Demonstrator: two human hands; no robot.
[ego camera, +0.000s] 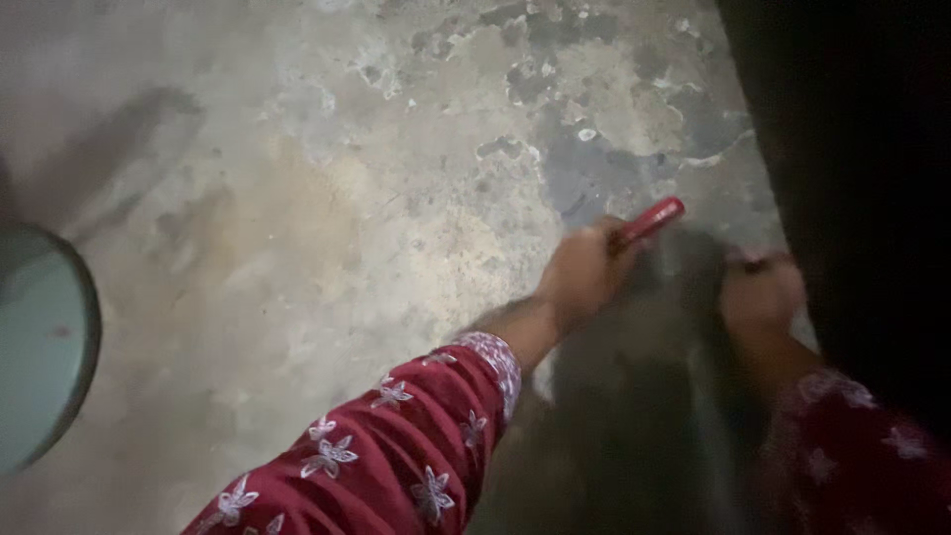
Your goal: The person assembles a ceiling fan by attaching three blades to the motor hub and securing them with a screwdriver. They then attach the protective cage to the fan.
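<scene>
My left hand (582, 275) reaches out over a worn concrete floor (327, 218) and is closed around a red handle (649, 222) whose tip sticks out past my fingers. My right hand (761, 293) sits just to its right, in shadow and blurred, fingers curled near a dark thing I cannot make out. Both arms wear dark red sleeves (396, 446) with white flower embroidery. What the red handle belongs to is hidden in the dark patch below the hands.
A round pale green rimmed object (45, 337) lies at the left edge. A black unlit area (862, 149) fills the right side. The floor is patchy, stained and flaking at the top middle.
</scene>
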